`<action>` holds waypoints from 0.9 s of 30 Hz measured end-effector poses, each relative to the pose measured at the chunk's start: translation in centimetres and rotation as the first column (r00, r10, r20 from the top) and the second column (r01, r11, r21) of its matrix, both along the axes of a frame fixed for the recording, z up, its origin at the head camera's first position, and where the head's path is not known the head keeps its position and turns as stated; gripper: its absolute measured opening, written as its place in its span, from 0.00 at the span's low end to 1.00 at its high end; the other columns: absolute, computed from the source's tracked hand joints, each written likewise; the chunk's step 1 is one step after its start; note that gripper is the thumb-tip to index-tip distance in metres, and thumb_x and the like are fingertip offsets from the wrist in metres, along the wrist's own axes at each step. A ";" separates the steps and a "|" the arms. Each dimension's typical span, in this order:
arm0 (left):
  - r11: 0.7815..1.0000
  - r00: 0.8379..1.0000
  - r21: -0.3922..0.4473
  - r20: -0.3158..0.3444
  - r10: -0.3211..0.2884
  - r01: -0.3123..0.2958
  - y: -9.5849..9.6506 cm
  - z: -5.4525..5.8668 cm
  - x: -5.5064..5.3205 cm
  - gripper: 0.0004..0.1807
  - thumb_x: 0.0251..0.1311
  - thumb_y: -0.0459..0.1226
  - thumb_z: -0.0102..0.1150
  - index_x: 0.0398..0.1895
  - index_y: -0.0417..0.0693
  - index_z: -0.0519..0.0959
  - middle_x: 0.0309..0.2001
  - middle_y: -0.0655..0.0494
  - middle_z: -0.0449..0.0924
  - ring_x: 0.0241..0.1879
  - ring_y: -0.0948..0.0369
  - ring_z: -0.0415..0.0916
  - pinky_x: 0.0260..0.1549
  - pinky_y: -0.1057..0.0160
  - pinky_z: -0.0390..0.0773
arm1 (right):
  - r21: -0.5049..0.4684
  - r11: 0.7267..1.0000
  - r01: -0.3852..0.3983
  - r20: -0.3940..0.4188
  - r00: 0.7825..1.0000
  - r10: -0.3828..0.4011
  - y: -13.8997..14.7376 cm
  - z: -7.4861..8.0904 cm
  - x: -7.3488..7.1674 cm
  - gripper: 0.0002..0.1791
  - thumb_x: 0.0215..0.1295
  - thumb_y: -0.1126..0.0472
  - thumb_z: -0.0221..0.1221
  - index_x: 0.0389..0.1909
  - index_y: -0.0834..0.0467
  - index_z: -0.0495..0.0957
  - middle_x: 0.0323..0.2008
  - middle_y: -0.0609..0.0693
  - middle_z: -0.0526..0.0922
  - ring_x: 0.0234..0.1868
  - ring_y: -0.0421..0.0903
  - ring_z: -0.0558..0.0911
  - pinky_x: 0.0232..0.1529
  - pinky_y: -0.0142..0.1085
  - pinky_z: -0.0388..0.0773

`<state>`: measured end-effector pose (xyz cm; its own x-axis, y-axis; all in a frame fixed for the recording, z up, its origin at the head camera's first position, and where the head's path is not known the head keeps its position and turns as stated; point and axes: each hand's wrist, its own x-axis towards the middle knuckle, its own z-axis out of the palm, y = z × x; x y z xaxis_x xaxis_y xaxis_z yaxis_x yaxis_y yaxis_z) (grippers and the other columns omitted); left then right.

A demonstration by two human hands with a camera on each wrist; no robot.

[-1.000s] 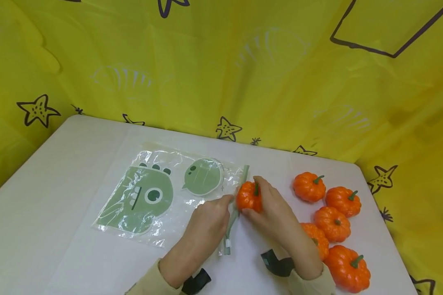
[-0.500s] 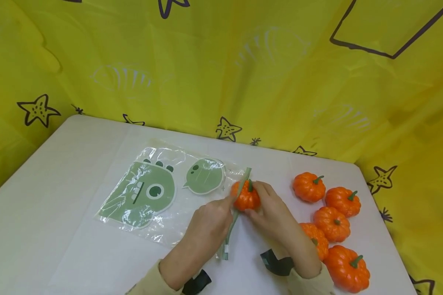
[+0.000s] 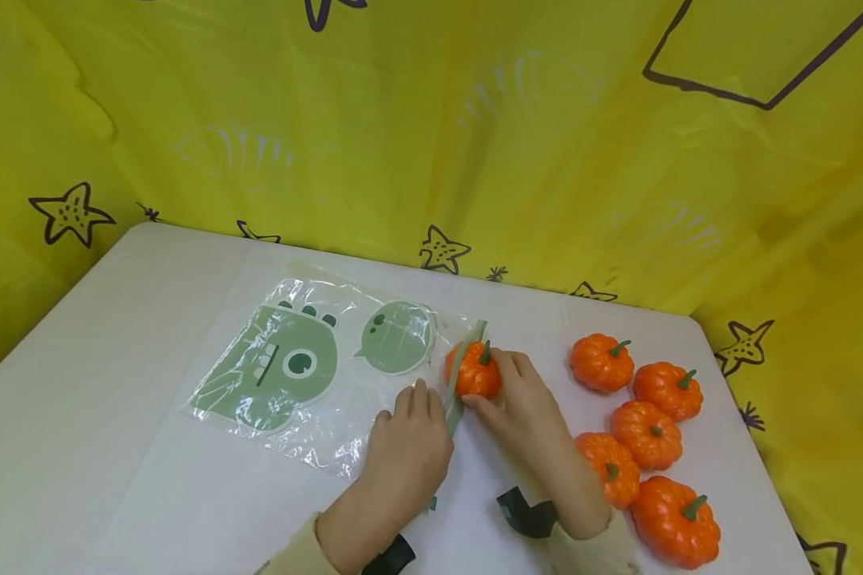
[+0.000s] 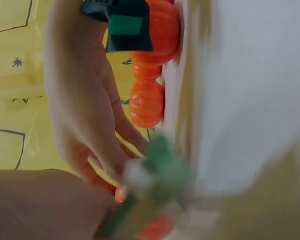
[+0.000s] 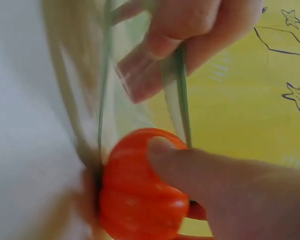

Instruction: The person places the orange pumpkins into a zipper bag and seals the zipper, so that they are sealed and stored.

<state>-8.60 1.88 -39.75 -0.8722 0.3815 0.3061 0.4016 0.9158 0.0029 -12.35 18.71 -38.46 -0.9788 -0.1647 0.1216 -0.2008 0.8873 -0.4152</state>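
Note:
A clear plastic zip bag (image 3: 316,351) with green cartoon prints lies flat, its green-edged mouth facing right. My left hand (image 3: 410,447) holds the mouth's upper edge; in the right wrist view that hand's fingers (image 5: 145,75) are on the green edge, some seen through the film. The mouth gapes there. My right hand (image 3: 528,423) grips a small orange pumpkin (image 3: 480,374) with a green stem, thumb (image 5: 165,155) on its side. The pumpkin is partly inside the mouth, behind the green strip. In the left wrist view the bag's corner (image 4: 162,170) is blurred.
Several more orange pumpkins (image 3: 647,435) are grouped on the right side of the white table (image 3: 151,319), near my right forearm. A yellow cloth (image 3: 374,144) with drawn starfish hangs behind the table. Dark wrist mounts (image 3: 528,511) sit below the hands.
The pumpkin in my right hand has moved a little left, from beside the bag's edge to partly inside its mouth. My left fingers have shifted along the edge and spread.

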 end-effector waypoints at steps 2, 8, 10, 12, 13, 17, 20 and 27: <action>1.000 1.000 0.025 -0.012 -0.002 0.002 0.0 0.1 -0.2 0.28 0.55 0.43 0.69 0.53 0.31 0.78 0.51 0.40 0.83 0.48 0.50 0.80 0.32 0.55 0.85 | 0.000 1.000 -0.009 0.019 1.000 0.009 0.1 0.1 0.1 0.39 0.56 0.56 0.72 0.66 0.65 0.69 0.58 0.63 0.75 0.57 0.59 0.79 0.57 0.52 0.79; 0.984 1.000 0.180 -0.001 -0.012 0.012 0.0 0.7 -0.7 0.28 0.55 0.41 0.68 0.55 0.32 0.77 0.53 0.42 0.83 0.51 0.51 0.81 0.38 0.57 0.87 | -0.026 0.999 -0.026 -0.051 0.998 0.025 0.1 -0.1 0.2 0.33 0.56 0.62 0.70 0.63 0.62 0.73 0.50 0.60 0.77 0.45 0.54 0.81 0.51 0.47 0.83; 0.976 0.999 0.217 0.034 -0.022 0.014 0.1 0.8 -0.7 0.27 0.57 0.40 0.66 0.57 0.32 0.76 0.56 0.42 0.82 0.52 0.50 0.80 0.38 0.56 0.87 | -0.031 0.999 -0.018 -0.078 0.997 0.016 -0.1 -0.2 0.2 0.32 0.56 0.60 0.71 0.62 0.62 0.74 0.46 0.59 0.77 0.40 0.52 0.79 0.46 0.45 0.84; 0.971 0.998 0.239 0.055 -0.031 0.017 0.1 0.9 -0.7 0.26 0.60 0.39 0.62 0.59 0.33 0.76 0.57 0.43 0.81 0.52 0.50 0.80 0.36 0.55 0.87 | -0.029 1.000 -0.007 -0.086 0.996 0.005 -0.3 -0.3 0.1 0.32 0.55 0.58 0.72 0.61 0.62 0.74 0.44 0.58 0.76 0.38 0.50 0.78 0.42 0.42 0.84; 0.970 0.997 0.244 0.063 -0.034 0.018 0.1 0.9 -0.7 0.26 0.60 0.39 0.61 0.59 0.33 0.75 0.57 0.43 0.81 0.52 0.50 0.80 0.36 0.55 0.87 | -0.026 1.000 -0.005 -0.082 0.997 0.002 -0.4 -0.3 0.1 0.32 0.55 0.57 0.73 0.60 0.62 0.74 0.44 0.58 0.76 0.38 0.49 0.77 0.42 0.42 0.84; 0.966 0.999 0.257 0.020 -0.035 0.029 -0.1 0.8 -0.8 0.25 0.60 0.37 0.61 0.59 0.32 0.76 0.57 0.42 0.81 0.53 0.50 0.80 0.40 0.56 0.86 | -0.034 0.999 -0.013 -0.037 0.999 0.012 -0.3 0.4 0.2 0.29 0.57 0.55 0.71 0.58 0.61 0.76 0.47 0.57 0.77 0.43 0.51 0.80 0.47 0.45 0.84; 0.962 0.999 0.272 -0.013 -0.029 0.032 -0.2 1.0 -1.1 0.25 0.59 0.37 0.61 0.58 0.32 0.76 0.57 0.41 0.81 0.54 0.49 0.80 0.45 0.56 0.85 | -0.062 0.997 -0.038 0.012 0.999 0.039 0.2 1.2 0.5 0.24 0.59 0.58 0.69 0.55 0.61 0.78 0.49 0.56 0.79 0.49 0.53 0.82 0.53 0.48 0.82; 0.969 0.999 0.245 0.041 -0.026 0.015 0.0 1.1 -1.0 0.26 0.59 0.38 0.61 0.59 0.33 0.75 0.58 0.42 0.80 0.58 0.48 0.78 0.50 0.53 0.83 | -0.099 0.979 -0.178 0.076 0.980 0.186 0.7 1.3 0.4 0.26 0.63 0.63 0.66 0.61 0.63 0.76 0.51 0.56 0.78 0.51 0.53 0.81 0.57 0.48 0.80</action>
<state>-9.56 1.91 -38.61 -0.8793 0.3178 0.3546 0.4151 0.8766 0.2437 -11.91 19.40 -37.19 -0.9409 -0.3327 0.0629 -0.3161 0.7968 -0.5150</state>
